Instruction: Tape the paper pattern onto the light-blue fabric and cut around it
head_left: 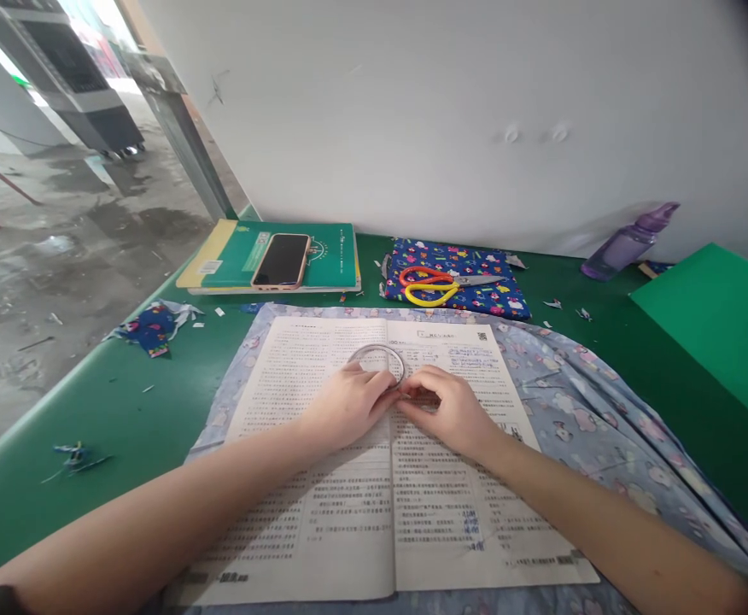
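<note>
An open printed workbook lies flat on a blue patterned cloth. Over its middle fold, my left hand is closed around a ring-shaped roll of what looks like clear tape, tilted above the pages. My right hand meets it from the right, thumb and forefinger pinched close to the roll's lower edge. What lies between those right fingertips is too small to make out. Handwriting in blue shows on the right-hand page.
Beyond the workbook, orange-and-yellow-handled scissors rest on a folded dark blue patterned cloth. A phone lies on stacked books. A purple bottle leans at the back right. Scraps litter the green table.
</note>
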A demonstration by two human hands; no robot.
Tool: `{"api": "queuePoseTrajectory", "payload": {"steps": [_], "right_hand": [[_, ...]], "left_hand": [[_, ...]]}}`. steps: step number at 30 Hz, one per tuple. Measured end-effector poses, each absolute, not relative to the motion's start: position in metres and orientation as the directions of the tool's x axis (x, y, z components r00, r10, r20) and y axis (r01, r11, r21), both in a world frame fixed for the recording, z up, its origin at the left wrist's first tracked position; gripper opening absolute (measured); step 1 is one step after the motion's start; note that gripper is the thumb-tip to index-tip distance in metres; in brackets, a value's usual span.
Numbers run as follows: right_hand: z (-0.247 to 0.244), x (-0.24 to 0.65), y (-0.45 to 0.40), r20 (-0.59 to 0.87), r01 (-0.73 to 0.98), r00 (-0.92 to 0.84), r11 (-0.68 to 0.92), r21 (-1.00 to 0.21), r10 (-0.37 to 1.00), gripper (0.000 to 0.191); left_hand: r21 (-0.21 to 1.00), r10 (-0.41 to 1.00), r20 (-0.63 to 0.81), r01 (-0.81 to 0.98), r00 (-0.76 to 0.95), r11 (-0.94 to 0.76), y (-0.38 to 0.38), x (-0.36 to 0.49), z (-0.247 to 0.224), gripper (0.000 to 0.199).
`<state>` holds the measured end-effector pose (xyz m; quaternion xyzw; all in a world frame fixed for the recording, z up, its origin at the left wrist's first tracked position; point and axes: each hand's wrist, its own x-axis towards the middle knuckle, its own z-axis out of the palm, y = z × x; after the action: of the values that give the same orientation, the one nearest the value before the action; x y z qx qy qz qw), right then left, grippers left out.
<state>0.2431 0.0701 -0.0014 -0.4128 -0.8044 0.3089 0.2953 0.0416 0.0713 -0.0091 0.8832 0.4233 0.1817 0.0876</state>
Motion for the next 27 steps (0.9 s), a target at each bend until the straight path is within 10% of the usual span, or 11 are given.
{"api": "queuePoseTrajectory", "payload": {"steps": [27], "right_hand": [[-0.0071,0.2436,0.0691,0.511,0.463,-0.643,0.821,-0.334,0.571,0.019]], "left_hand": [[0.155,0.628,0.475,0.644,0.617,-0.749,0.0644,0.0424,-0.0041,0.022]]}}
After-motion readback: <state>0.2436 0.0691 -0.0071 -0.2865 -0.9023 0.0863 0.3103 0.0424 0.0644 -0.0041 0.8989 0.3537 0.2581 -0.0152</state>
